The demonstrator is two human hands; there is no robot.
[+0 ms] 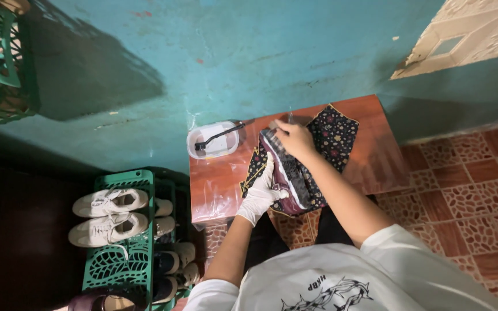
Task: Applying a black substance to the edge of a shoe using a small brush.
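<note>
Two hands: left hand [259, 196], right hand [293, 138] on one shoe [288, 173]; one tub [211, 140].

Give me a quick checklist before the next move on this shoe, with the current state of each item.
1. Left hand, gloved, steadies the shoe: ok.
2. Right hand, bare, grips the shoe's far end: ok.
3. Shoe rests over the patterned cloth, not bare stool top: ok.
4. Brush lies in the white tub beside the cloth: ok.
5. Liquid in the tub: cannot tell.
6. Right hand gloved: not ok.
</note>
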